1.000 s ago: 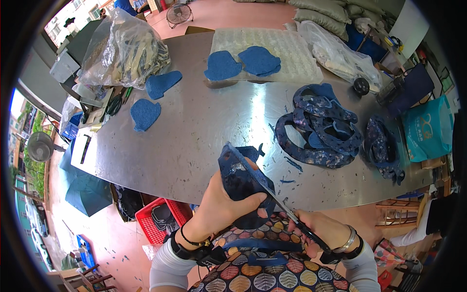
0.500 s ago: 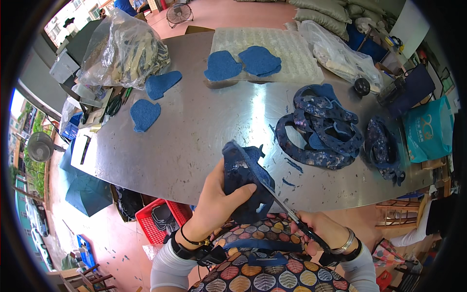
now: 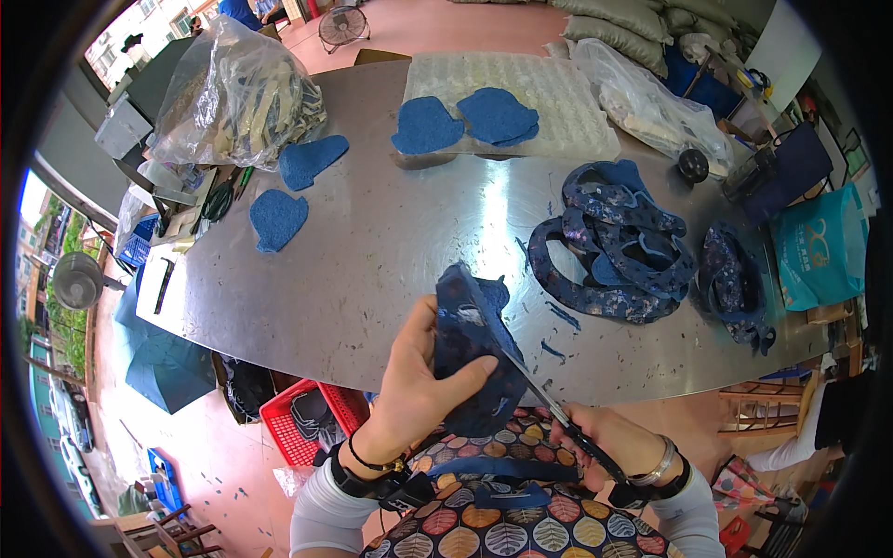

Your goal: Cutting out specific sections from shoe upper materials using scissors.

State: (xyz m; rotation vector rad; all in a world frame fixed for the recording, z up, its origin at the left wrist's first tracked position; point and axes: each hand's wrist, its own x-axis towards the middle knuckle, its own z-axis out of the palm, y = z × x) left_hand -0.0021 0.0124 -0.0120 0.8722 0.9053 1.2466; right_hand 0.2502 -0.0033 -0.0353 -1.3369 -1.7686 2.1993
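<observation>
Left grip [image 3: 411,379]: clasps dark, printed cloth [image 3: 473,372] at the near edge of the desk [image 3: 372,232]
Right grip [image 3: 605,442]: clenched round scissors [image 3: 549,400], slim metal blades at the cloth's right
Desk: shiny, scuffed metal
Pieces [image 3: 279,220]: blue, fuzzy, rounded, far
Pile [image 3: 614,290]: looped, printed strips, right

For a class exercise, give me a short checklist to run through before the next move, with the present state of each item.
1. Left hand grips the dark fabric piece: ok.
2. Right hand holds the scissors: ok.
3. Left thumb safely clear of the scissors: cannot tell; they look close.
4. Table free of scraps: not ok.
5. Fabric pile apart from the scissors: ok.
</observation>
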